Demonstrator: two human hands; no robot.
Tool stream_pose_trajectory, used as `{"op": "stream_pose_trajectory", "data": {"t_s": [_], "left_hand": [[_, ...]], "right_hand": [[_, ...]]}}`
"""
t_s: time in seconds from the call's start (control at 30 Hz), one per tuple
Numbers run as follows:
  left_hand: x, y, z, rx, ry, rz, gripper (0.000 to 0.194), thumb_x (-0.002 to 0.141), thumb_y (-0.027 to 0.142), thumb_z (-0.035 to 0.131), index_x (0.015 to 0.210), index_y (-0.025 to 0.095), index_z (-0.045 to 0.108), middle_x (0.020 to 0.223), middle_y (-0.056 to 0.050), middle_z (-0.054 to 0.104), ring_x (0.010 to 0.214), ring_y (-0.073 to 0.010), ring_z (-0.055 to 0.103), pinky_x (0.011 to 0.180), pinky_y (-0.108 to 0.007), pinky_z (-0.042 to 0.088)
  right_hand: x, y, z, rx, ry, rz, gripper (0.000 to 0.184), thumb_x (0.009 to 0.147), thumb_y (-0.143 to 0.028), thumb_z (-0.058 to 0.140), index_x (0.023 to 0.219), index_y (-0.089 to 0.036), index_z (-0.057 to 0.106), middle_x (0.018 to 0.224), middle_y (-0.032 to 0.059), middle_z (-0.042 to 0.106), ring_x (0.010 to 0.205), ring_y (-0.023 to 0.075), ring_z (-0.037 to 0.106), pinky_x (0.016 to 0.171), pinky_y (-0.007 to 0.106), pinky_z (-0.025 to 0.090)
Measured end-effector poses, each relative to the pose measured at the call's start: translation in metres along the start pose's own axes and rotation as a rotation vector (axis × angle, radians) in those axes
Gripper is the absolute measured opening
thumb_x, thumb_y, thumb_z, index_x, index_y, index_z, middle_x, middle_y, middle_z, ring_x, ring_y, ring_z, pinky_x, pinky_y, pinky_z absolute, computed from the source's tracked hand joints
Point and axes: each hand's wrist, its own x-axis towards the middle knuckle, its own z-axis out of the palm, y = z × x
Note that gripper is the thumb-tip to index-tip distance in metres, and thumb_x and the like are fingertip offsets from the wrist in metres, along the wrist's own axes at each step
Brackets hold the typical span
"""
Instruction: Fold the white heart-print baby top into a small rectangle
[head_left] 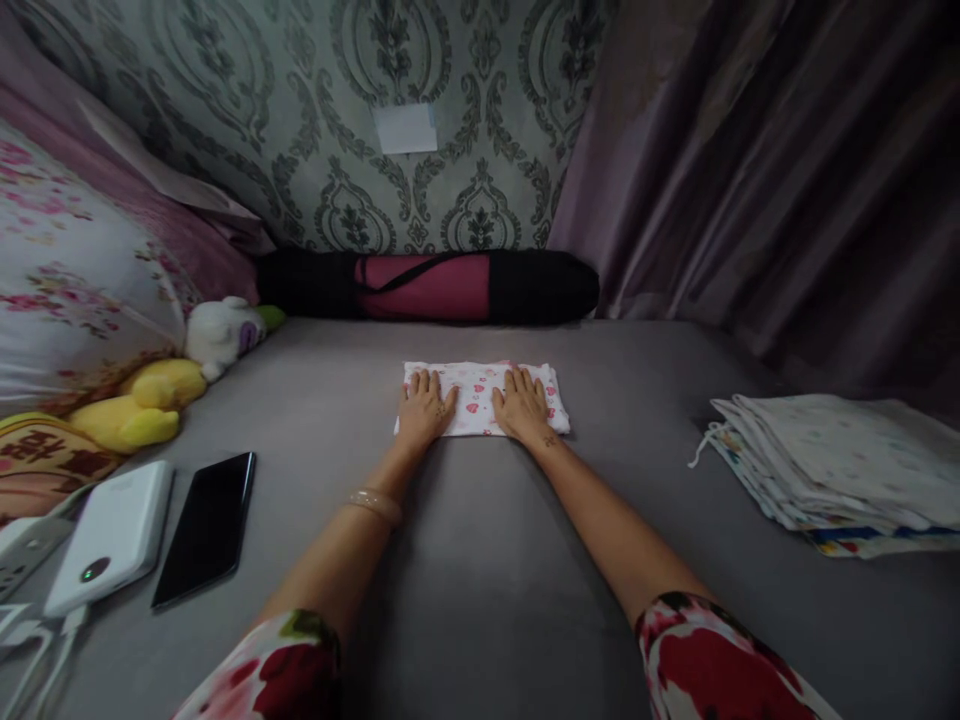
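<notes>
A white cloth (474, 402) with red hearts lies folded into a flat oblong on the grey sheet. My left hand (425, 408) rests flat on its left part, fingers stretched out and pointing away from me. On the right part, my right hand (523, 402) presses down with its palm and fingers flat. Between the two hands the printed hearts show. Whatever lies under my palms is hidden.
A stack of folded cloths (840, 460) lies at the right. To the left are a black phone (206, 528), a white power bank (114, 535) with cables, and plush toys (221, 332). A long black-and-red bag (431, 287) lies along the wall.
</notes>
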Motion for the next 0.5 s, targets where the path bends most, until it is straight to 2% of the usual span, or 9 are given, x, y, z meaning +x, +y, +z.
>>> {"op": "stream_pose_trajectory", "data": {"t_s": [0.13, 0.3, 0.5], "left_hand": [[-0.001, -0.011, -0.002, -0.017, -0.046, -0.016, 0.07, 0.1, 0.055, 0.024, 0.151, 0.007, 0.036, 0.161, -0.018, 0.03, 0.148, -0.0319, 0.029, 0.117, -0.048, 0.028], [-0.002, -0.03, -0.004, -0.038, -0.098, 0.006, 0.07, 0.101, 0.055, 0.022, 0.153, 0.009, 0.032, 0.161, -0.017, 0.03, 0.149, -0.0301, 0.027, 0.119, -0.049, 0.025], [-0.009, -0.055, -0.014, -0.011, -0.211, 0.017, 0.067, 0.102, 0.049, 0.017, 0.155, 0.011, 0.027, 0.162, -0.014, 0.026, 0.15, -0.0267, 0.024, 0.121, -0.045, 0.021]], "right_hand": [[-0.001, 0.02, -0.005, -0.029, -0.003, 0.036, 0.059, 0.101, -0.035, 0.032, 0.149, -0.002, 0.039, 0.157, 0.0186, 0.036, 0.146, 0.0308, 0.03, 0.119, 0.043, 0.02], [-0.004, 0.037, -0.005, -0.048, -0.012, 0.014, 0.06, 0.102, -0.037, 0.029, 0.15, -0.001, 0.037, 0.157, 0.0196, 0.036, 0.147, 0.0297, 0.029, 0.12, 0.041, 0.018], [-0.008, 0.051, -0.008, -0.022, -0.066, 0.081, 0.067, 0.102, -0.043, 0.026, 0.152, 0.0, 0.032, 0.161, 0.0192, 0.026, 0.149, 0.0294, 0.023, 0.119, 0.041, 0.021]]}}
